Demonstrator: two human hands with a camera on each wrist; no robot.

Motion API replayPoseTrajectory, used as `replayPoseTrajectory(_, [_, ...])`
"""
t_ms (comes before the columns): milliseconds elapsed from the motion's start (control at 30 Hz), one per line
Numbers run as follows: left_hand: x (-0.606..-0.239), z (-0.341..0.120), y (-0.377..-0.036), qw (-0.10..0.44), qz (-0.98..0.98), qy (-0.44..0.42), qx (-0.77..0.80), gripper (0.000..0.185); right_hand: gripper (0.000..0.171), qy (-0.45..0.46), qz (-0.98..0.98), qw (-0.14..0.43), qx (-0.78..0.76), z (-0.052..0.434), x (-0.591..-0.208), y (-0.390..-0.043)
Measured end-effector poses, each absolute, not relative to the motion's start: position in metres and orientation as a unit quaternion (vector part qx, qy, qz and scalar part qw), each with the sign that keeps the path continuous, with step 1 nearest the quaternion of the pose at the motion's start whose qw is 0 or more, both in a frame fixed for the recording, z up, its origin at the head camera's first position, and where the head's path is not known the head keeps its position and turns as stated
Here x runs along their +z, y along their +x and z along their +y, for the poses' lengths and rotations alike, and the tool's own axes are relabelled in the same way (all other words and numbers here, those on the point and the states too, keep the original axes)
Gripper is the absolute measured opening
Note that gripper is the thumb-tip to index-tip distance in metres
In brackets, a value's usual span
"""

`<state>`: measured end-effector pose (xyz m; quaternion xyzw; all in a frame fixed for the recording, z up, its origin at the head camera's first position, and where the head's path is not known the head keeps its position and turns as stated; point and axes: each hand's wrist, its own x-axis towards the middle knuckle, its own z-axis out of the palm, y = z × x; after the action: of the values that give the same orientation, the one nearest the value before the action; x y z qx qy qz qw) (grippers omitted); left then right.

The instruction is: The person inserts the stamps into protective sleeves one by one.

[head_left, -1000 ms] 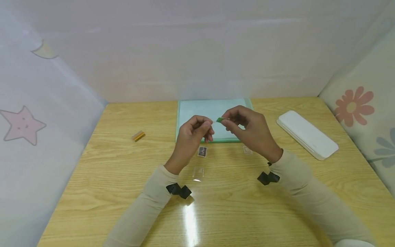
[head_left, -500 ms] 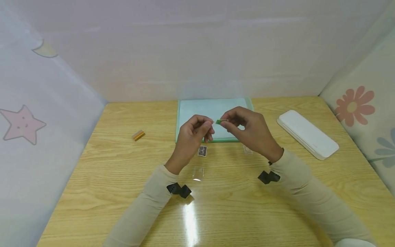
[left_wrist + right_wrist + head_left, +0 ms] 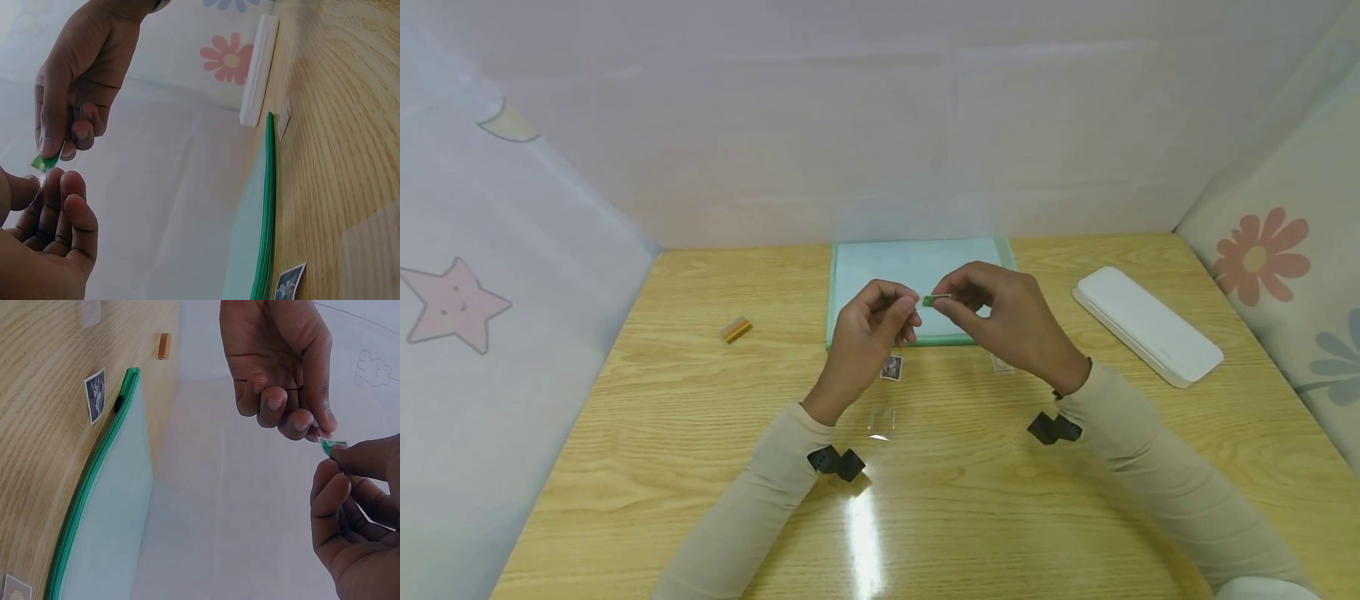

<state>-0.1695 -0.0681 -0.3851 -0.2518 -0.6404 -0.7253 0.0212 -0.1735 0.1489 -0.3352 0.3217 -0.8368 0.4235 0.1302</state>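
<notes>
Above the table my right hand pinches a small green stamp-like paper between thumb and fingers. Facing it from the left, my left hand pinches a small clear plastic piece that glints at the fingertips in the left wrist view. The green paper's edge is right at this plastic; in the right wrist view the green paper lies between both hands' fingertips. How far the paper sits inside the plastic, I cannot tell.
Behind the hands lies a pale zip pouch with green edging. Before it are a dark picture stamp, a pale stamp and a clear plastic sleeve. A white case lies right, a small orange-brown block left.
My right hand has shifted slightly down with the green paper, which now lies flatter and shows less of its face. My left hand has barely moved.
</notes>
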Motion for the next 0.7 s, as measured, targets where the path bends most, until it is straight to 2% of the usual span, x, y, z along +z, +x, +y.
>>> replayPoseTrajectory(400, [-0.3843,-0.067,-0.1688,0.036,-0.655,-0.245,-0.713,0.018,0.016,0.315,-0.838,0.116,0.43,0.1497,-0.3329,-0.1725])
replayPoseTrajectory(700, [-0.386,-0.0659,-0.17,0.045,-0.659,-0.228,-0.715,0.019,0.01,0.296,-0.849,0.122,0.42,0.1534,-0.3343,-0.1719])
